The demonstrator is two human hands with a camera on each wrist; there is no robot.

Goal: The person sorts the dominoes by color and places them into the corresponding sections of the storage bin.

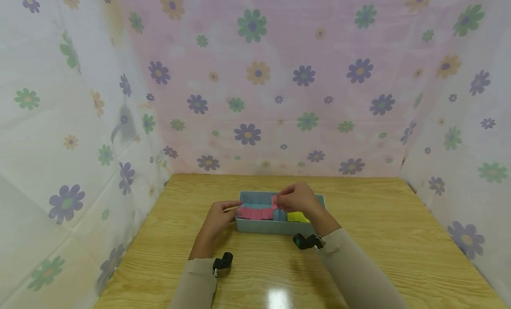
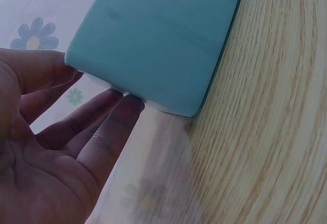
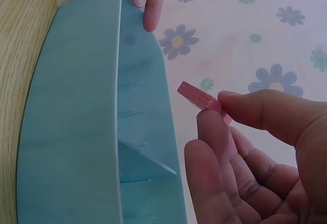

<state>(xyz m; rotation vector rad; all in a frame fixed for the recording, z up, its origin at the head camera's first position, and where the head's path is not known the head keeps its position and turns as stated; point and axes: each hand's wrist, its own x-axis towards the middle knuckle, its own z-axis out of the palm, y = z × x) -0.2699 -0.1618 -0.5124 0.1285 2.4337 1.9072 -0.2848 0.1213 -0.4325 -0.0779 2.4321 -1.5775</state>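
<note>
A pale blue-green box (image 1: 271,227) stands on the table, with rows of small pink pieces (image 1: 255,213) and yellow pieces (image 1: 297,217) in it. My left hand (image 1: 218,218) grips the box's left end; in the left wrist view some fingertips (image 2: 134,104) press the end wall from outside. Above the box's middle, my right hand (image 1: 297,198) pinches a small pink rectangular block (image 3: 196,96) between thumb and fingers. In the right wrist view that block is clear of the rim, tilted, with a rough, pitted side.
Inside the box, a thin divider (image 3: 148,157) shows in the right wrist view. Under it lies a wood-grain table (image 1: 379,229). Flower-patterned cloth (image 1: 279,91) encloses the back and both sides. A black wrist camera (image 1: 305,241) sits on each forearm.
</note>
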